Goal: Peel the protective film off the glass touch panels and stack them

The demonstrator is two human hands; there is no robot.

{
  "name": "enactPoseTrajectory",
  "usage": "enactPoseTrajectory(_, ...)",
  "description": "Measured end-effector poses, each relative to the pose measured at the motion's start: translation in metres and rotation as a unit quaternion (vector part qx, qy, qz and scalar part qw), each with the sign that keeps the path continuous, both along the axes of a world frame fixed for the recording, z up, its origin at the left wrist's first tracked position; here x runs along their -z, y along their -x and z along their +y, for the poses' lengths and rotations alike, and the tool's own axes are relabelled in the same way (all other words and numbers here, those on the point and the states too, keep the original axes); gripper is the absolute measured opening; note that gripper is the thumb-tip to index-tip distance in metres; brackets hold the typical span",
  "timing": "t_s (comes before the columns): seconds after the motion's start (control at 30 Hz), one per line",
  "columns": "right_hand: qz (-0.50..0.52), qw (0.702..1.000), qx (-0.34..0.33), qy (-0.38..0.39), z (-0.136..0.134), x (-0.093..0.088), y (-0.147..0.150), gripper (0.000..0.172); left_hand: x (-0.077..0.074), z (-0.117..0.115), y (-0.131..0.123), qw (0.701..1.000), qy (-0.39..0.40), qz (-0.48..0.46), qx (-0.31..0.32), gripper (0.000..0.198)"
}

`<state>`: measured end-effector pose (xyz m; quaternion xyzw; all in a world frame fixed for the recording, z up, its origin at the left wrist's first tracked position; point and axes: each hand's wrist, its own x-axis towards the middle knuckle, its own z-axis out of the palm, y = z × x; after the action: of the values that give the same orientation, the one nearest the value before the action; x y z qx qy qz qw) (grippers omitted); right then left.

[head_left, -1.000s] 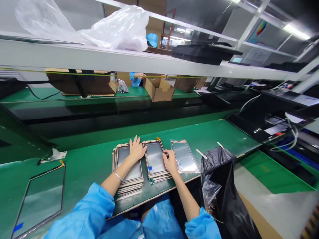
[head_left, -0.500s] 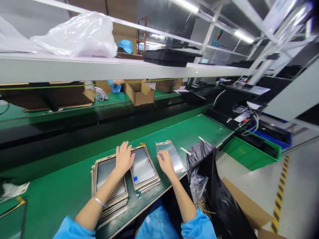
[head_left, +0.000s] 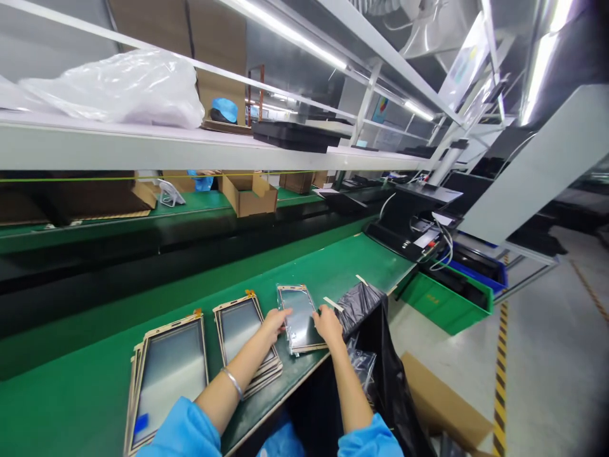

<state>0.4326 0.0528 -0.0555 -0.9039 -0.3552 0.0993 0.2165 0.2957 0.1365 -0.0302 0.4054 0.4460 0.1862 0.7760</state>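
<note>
A flat glass screen panel (head_left: 301,317) with a pale border lies at the right of the bench, with clear film showing at its edges. My left hand (head_left: 276,322) has its fingers on the left edge. On the opposite edge, my right hand (head_left: 329,324) grips with bent fingers. Under my left forearm is a middle stack of similar panels (head_left: 238,324), partly covered by the arm. Farther left stands another stack of panels (head_left: 174,362); a blue tab (head_left: 141,423) marks the lower corner of its top one.
A black plastic bag (head_left: 359,308) is taped to the bench edge at the right, hanging over cardboard. Green (head_left: 447,304) and blue bins stand beyond on the floor. A white shelf (head_left: 190,152) crosses above. Behind it are an open carton (head_left: 254,197) and a co-worker's blue sleeve (head_left: 203,183).
My left hand has moved right from the stacks to the right-hand panel. The blue tab, earlier on the middle stack, now shows on the left stack. My view has shifted right.
</note>
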Motion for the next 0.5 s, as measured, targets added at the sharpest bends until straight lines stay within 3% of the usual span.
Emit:
enactPoseTrajectory(0.2, 0.018, 0.995, -0.046, -0.092, -0.007, 0.004, 0.001, 0.023, -0.014, -0.024, -0.007, 0.999, 0.037, -0.037, -0.006, 0.031)
enactPoseTrajectory(0.37, 0.019, 0.97, -0.104, -0.22, -0.029, -0.01, 0.02, 0.031, -0.038, -0.029, 0.031, 0.986, 0.069, -0.148, -0.015, 0.045)
enactPoseTrajectory(0.43, -0.023, 0.948, -0.168, -0.271, -0.041, -0.027, 0.041, 0.033, -0.053, -0.026, 0.053, 0.98, 0.08, -0.183, -0.02, 0.048)
enactPoseTrajectory(0.5, -0.08, 0.903, -0.295, -0.302, -0.049, -0.048, 0.066, 0.03, -0.067, -0.024, 0.074, 0.974, 0.093, -0.206, -0.028, 0.048)
